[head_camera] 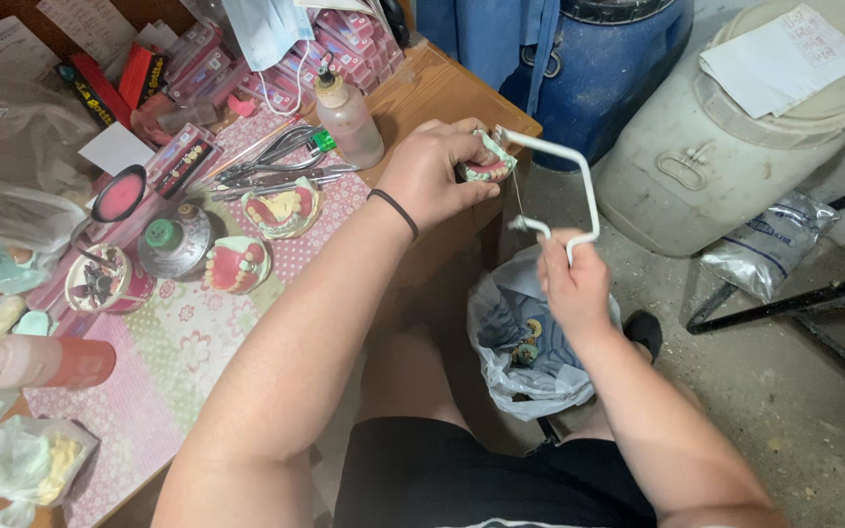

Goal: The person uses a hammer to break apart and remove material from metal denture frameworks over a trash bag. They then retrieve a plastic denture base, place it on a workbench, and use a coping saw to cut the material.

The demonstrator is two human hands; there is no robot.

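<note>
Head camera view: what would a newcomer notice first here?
First, the left hand pressing a denture model against the table corner, while the right hand holds a white frame saw beside it. Next, more denture models lie on the patterned cloth to the left, and a plastic bag hangs open below the hands.
</note>
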